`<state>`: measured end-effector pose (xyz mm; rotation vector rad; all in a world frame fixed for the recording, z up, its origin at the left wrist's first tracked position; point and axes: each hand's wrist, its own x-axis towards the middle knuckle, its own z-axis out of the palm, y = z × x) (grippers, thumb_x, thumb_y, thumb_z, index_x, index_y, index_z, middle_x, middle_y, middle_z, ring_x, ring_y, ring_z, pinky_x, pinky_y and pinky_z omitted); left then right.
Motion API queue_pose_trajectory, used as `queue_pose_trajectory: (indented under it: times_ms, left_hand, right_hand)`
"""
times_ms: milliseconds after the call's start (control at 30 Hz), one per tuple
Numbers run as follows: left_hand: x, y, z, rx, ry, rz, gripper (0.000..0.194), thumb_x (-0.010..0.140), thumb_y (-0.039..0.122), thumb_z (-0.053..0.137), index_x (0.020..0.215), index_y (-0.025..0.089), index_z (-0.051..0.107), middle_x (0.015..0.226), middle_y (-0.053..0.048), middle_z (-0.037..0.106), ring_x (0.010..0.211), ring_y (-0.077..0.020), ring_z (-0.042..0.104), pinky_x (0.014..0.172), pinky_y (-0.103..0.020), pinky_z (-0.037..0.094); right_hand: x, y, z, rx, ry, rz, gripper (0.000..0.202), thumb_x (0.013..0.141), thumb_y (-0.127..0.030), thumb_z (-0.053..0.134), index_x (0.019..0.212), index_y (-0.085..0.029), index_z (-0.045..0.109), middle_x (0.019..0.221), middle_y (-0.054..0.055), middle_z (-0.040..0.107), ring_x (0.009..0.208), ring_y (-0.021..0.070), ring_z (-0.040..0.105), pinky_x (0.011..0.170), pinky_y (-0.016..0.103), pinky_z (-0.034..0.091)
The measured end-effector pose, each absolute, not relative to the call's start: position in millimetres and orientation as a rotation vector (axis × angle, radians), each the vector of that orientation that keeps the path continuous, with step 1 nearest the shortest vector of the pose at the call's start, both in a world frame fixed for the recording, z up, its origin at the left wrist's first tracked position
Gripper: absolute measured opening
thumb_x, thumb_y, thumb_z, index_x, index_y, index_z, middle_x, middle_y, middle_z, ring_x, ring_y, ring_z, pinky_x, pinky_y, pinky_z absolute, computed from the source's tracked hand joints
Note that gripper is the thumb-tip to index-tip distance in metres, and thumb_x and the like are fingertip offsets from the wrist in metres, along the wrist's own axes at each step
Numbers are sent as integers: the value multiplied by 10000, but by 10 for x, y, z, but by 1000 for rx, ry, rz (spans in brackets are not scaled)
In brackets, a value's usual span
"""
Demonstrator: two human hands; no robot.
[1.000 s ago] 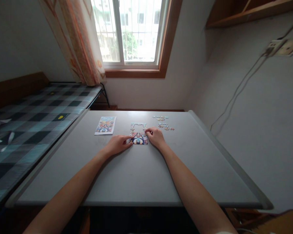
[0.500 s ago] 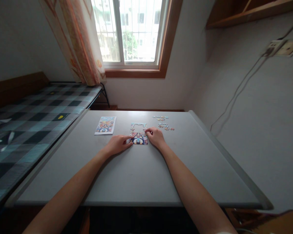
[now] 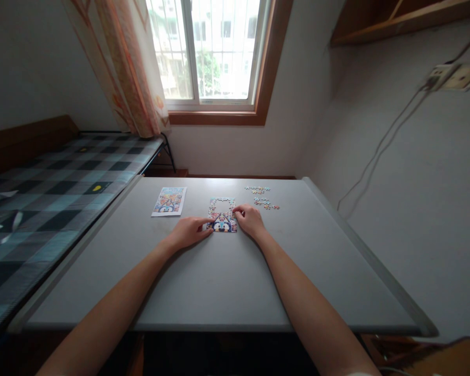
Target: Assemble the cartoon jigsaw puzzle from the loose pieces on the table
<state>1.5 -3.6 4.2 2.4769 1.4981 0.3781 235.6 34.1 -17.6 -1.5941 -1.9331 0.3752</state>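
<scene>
A partly assembled jigsaw puzzle (image 3: 224,225) lies flat on the table, with a blue and white cartoon face in its lower half. Inside its upper half is a gap ringed by joined border pieces. My left hand (image 3: 190,231) rests at the puzzle's left side, index finger stretched onto it and thumb apart at the lower left corner. At the right edge, my right hand (image 3: 249,218) has curled fingers, the thumb and index tips closed on a small jigsaw piece (image 3: 234,213) there. Those fingertips largely hide the piece, and I cannot tell whether it is joined.
Loose jigsaw pieces (image 3: 261,201) lie in small groups right of the puzzle, with more pieces (image 3: 257,189) behind. A printed picture card (image 3: 169,202) lies to the left. The grey table (image 3: 219,282) has raised side edges. A bed (image 3: 82,172) adjoins its left side.
</scene>
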Motion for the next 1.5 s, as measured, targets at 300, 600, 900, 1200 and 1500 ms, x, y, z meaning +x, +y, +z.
queue_pose_trajectory:
  times_ms: [300,600,900,1200,1500]
  left_hand:
    - [4,-28,15,2482,1485,397,396,865,479,515,1215,326,621,671,21,598,582,-114,506,555,-211,293]
    - [0,-23,12,2484,1474,405,396,867,482,515,1212,319,622,661,23,588,573,-112,496,552,-214,284]
    - [24,-30,40,2479,1512,345,414,864,478,510,1227,297,597,653,23,580,562,-121,499,547,-217,277]
    - [22,-33,39,2477,1513,360,439,857,471,521,1263,307,555,643,34,568,569,-126,512,551,-219,289]
    - [23,-30,38,2480,1524,352,385,857,476,517,1194,308,596,642,35,575,571,-125,508,552,-223,284]
  right_hand:
    - [2356,343,-180,-1606,-1939,377,237,820,-228,482,860,-243,715,917,22,681,817,161,580,816,291,379]
    - [2353,345,-174,-1611,-1937,378,233,822,-226,485,857,-243,714,917,23,681,823,162,581,827,292,379]
    - [2353,342,-162,-1612,-1942,380,229,820,-220,489,851,-246,714,913,23,681,829,165,583,837,298,380]
    - [2355,345,-175,-1596,-1935,380,235,818,-225,485,852,-248,716,910,24,682,831,165,583,837,297,381]
    - [2349,338,-159,-1612,-1932,395,236,822,-230,485,861,-247,718,921,23,682,828,162,583,844,295,384]
